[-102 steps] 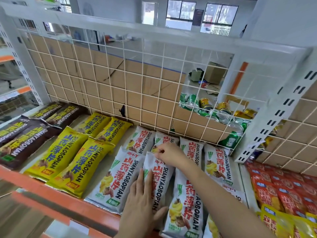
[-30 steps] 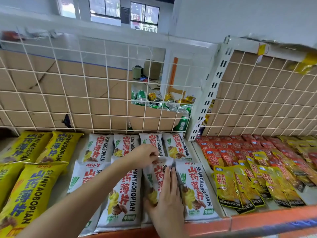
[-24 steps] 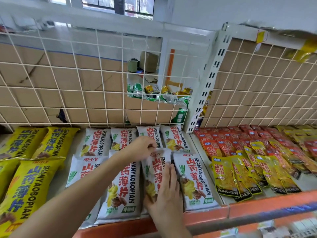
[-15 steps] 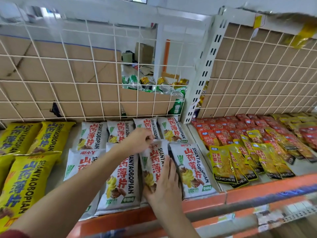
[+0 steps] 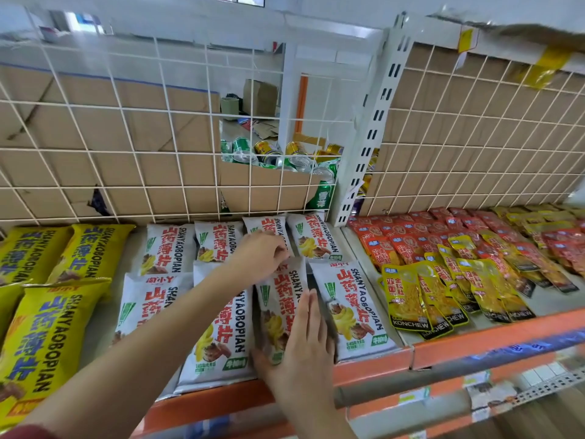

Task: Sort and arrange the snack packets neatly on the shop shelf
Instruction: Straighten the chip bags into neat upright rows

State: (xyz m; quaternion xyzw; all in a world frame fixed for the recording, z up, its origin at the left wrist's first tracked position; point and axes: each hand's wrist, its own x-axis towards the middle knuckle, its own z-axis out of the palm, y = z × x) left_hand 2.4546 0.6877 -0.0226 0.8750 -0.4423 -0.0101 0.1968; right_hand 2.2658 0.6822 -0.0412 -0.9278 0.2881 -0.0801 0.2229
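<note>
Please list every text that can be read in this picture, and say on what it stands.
"SHANYAOBOPIAN": on the white packets and the yellow packets.
"山药薄片": red characters on the white packets.
"KONCHEW": on the small yellow pouches.
Too blurred to read: the shelf-edge labels, the green can.

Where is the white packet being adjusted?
Head view, centre: white packet in the front row between two white neighbours, left hand pinching its top, right hand flat on it.

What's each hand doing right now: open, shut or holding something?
Left hand: pinches the top edge of the white foil snack packet with red lettering.
Right hand: open, straight fingers pressed flat on the same packet.
</note>
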